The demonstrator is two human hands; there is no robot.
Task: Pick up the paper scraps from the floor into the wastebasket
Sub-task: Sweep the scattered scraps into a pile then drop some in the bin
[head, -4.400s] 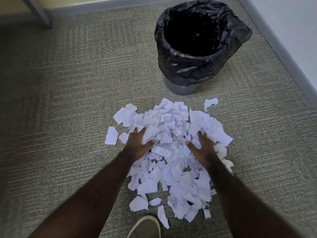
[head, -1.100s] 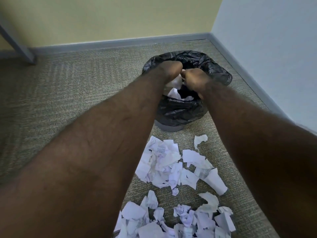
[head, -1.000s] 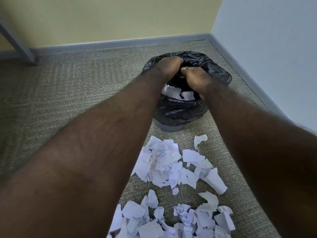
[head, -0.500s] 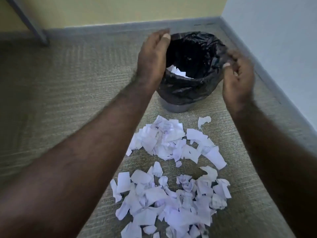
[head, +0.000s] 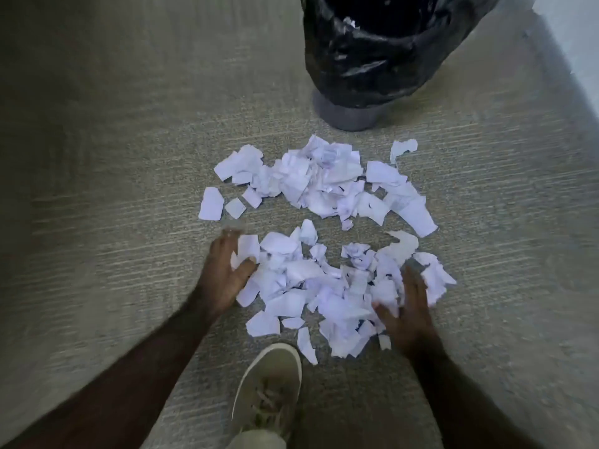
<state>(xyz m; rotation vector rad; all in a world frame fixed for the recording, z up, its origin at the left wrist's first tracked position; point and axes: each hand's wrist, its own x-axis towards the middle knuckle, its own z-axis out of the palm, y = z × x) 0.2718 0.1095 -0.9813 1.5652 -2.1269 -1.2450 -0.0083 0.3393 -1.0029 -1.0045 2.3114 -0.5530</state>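
A: Floor? Room?
B: Grey-beige ribbed carpet, pale wall strip upper right.
A: Hands?
B: My left hand and right hand spread flat, bracketing torn white paper scraps at centre; black-bagged grey wastebasket at top.

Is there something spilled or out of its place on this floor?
Yes. Torn paper scraps lie loose on the carpet in two heaps: the far heap before the wastebasket, the near heap between the left hand and right hand. Few are inside the bin.
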